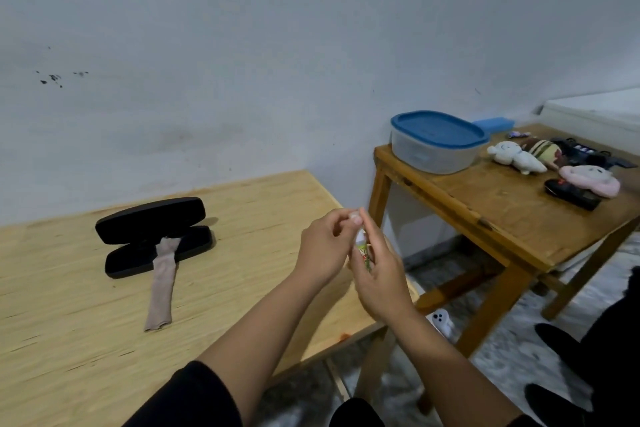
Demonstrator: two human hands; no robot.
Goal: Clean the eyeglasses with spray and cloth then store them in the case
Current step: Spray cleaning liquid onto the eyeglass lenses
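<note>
A black eyeglass case (154, 236) lies open on the light wooden table (86, 322), at its back left. A beige cloth (162, 282) hangs out of the case's lower half onto the table. The eyeglasses are not visible. Over the table's right edge, my right hand (379, 274) grips a small spray bottle (361, 248) with a green label. My left hand (325, 246) pinches the bottle's clear cap at the top. Both hands hide most of the bottle.
A darker wooden side table (502, 215) stands to the right, carrying a clear tub with a blue lid (438, 142), plush toys (519, 156) and dark gadgets (571, 192). A small white object (441, 321) lies on the floor between the tables. A wall runs close behind.
</note>
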